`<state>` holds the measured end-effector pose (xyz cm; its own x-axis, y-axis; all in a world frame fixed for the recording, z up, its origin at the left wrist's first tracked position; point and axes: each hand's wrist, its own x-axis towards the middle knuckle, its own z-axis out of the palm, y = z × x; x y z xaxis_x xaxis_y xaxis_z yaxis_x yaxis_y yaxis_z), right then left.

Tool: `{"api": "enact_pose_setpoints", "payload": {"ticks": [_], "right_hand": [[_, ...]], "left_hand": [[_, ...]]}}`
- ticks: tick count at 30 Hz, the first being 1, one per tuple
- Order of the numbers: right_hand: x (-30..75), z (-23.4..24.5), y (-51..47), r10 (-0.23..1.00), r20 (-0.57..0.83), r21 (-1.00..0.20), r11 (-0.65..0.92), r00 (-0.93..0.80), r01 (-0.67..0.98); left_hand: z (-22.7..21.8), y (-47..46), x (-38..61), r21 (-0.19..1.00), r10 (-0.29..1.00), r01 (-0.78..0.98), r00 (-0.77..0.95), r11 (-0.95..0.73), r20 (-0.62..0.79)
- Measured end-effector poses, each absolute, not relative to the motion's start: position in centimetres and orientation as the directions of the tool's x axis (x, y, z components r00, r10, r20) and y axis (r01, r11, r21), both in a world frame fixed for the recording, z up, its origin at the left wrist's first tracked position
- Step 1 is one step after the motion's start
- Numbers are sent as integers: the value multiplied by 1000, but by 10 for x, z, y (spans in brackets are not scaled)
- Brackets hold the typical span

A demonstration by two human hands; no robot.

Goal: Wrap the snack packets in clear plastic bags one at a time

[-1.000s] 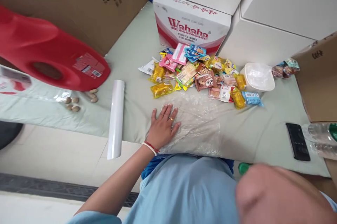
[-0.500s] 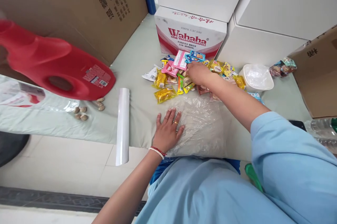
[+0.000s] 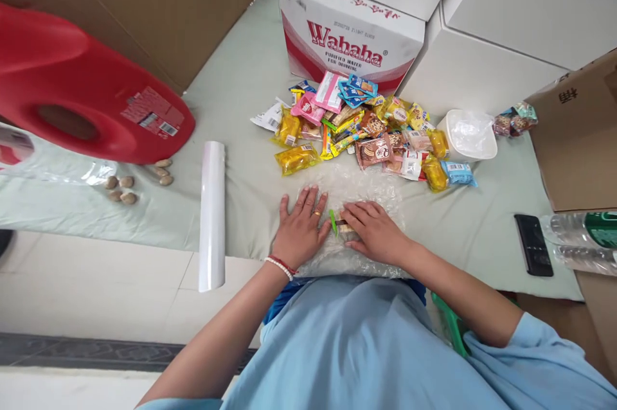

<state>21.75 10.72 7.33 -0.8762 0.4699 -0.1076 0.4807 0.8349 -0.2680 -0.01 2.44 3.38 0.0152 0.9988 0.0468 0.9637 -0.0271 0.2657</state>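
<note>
Left hand (image 3: 301, 230) is flat down with the fingers spread, gripping nothing, just pinning the crinkled clear plastic sheet (image 3: 371, 188) to the pale green table cover (image 3: 241, 89). Right hand (image 3: 378, 233) lies palm-down over a small snack packet (image 3: 340, 225), which sits on the sheet right between the two hands, green end poking out. The fingers drape over it, but I can't tell whether they pinch it. To do this well, I'd say the left palm should hold its pressure so the thin film doesn't slide or bunch, and the packet should stay central with film free all round. Now the edges: the sheet's near side runs right at the table's front edge, against the person's body, so it's tight there. The snack pile (image 3: 366, 133) crowds the far side. The white roll (image 3: 212, 214) to the left overhangs the table edge, and the phone (image 3: 533, 244) lies well apart on the right. There's bare cover on both flanks for the hands to sweep outward.
</note>
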Motion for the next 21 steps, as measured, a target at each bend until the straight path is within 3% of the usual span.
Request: {"api": "enact_pose_setpoints", "payload": {"ticks": [4,15,21], "right_hand": [[230,60,109,560,-46,-361,763,-827,536],[243,64,122,633,28,-442,702,-773,559],[216,75,126,562,-76,-440,722,-823,534]], "left_hand": [[34,25,-1,293,999,956,13,-24,40],[32,23,-17,273,999,961,35,-39,22],[31,23,-18,273,998,961,37,-47,43]]}}
